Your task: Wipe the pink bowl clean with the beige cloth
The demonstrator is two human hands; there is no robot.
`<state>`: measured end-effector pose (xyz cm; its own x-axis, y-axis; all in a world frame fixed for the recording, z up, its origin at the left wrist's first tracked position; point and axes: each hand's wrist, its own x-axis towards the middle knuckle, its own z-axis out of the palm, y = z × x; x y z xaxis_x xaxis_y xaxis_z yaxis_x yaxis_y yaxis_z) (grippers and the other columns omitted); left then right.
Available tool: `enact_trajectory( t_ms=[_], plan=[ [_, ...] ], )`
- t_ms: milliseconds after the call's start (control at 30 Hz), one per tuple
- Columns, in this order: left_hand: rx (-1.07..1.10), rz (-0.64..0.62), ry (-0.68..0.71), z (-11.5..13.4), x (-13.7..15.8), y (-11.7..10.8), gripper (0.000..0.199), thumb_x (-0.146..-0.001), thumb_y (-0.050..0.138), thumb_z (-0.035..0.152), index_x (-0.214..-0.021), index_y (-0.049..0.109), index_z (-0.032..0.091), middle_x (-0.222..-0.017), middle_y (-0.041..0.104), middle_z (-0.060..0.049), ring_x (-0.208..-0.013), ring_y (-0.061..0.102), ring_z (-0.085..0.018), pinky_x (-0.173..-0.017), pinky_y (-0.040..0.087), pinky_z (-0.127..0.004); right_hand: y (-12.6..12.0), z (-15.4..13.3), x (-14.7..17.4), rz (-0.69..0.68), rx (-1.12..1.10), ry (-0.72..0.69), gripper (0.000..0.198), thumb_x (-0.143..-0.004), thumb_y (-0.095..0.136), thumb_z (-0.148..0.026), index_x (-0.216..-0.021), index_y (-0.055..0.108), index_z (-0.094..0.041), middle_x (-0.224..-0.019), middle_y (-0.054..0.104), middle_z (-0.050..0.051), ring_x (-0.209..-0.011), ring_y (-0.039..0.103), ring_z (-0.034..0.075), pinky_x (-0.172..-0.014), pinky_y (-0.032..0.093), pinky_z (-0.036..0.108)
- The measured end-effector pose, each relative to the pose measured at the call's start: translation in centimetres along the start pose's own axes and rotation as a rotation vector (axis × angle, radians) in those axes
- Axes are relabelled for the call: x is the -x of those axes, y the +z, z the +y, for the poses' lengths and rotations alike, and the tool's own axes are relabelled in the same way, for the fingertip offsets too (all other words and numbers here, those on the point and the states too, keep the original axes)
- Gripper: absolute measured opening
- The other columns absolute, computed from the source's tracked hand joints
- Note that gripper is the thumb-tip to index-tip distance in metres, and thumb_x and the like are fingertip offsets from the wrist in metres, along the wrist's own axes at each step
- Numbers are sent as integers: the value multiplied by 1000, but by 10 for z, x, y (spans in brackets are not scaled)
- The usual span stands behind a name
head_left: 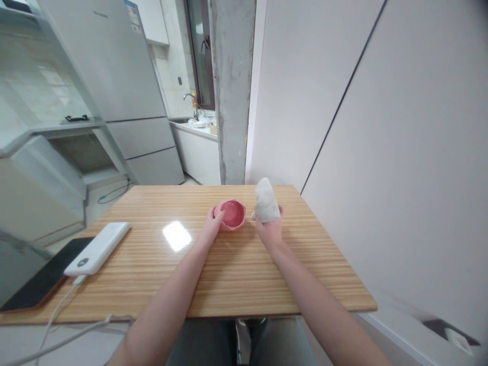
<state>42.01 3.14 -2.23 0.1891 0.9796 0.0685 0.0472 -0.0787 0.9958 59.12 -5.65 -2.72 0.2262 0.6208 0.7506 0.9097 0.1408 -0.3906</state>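
Pink bowl (231,214) sits on the wooden worktop (213,264), toward the far edge, approx. centre. It stands upright, mouth facing up w/ a slight lean toward the camera, so the inside shows. Round, so no real long axis to speak of.

Left hand (212,221) grips the bowl at its left rim: thumb at the near-left edge, fingers round the outer wall. Whether the bowl's base rests fully on the worktop can't be told.

Right hand (271,223) is clenched round a pale grey-white cloth (265,201), just right of the bowl, not touching it. The cloth is bunched & stands up out of the fist; its long axis runs roughly vertical in the view, rounded tip pointing up & away from the person, leaning slightly left. A small tail of it sticks out bottom-left, toward the bowl.

Both forearms reach in from the near edge, converging on the bowl.

Elsewhere on the worktop, well apart at the left: white power bank (98,247) lying diagonally w/ a cable (57,315) running off the near edge, & a dark phone (46,280) beside it at the corner. Behind: fridge (122,86), concrete pillar (232,91), sink tap (190,101) further back.
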Motion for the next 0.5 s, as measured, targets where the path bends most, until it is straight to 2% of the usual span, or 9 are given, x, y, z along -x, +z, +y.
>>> enact_trajectory(
  t_ms=[67,233,400,500],
  plan=[
    [-21,-26,-1,1,2,3,37,-72,61,37,-102,61,16,-99,67,-8,-98,60,-24,-90,45,-36,1,5,-2,10,21,43,52,-79,50,-14,-131,46,-20,-135,45,15,-113,48,28,-96,36,49],
    [65,-44,-10,2,2,5,39,-73,61,41,-104,60,16,-103,66,-9,-99,60,-22,-87,47,-34,14,-3,-1,-289,-27,-175,56,-77,46,-4,-128,52,-23,-137,44,10,-116,46,25,-96,43,41],
    [322,78,-145,8,1,1,52,-76,58,48,-118,49,20,-93,65,-4,-75,63,-15,-65,51,-27,17,-26,8,-347,-153,-214,60,-72,47,-3,-130,50,-19,-139,38,13,-126,39,25,-102,39,41],
    [456,23,-138,10,7,5,52,-75,60,47,-119,46,22,-102,64,-4,-77,63,-13,-63,50,-24,14,-36,10,-331,-244,-200,61,-72,49,-6,-132,47,-19,-137,37,14,-128,36,25,-104,37,42]
  ],
)
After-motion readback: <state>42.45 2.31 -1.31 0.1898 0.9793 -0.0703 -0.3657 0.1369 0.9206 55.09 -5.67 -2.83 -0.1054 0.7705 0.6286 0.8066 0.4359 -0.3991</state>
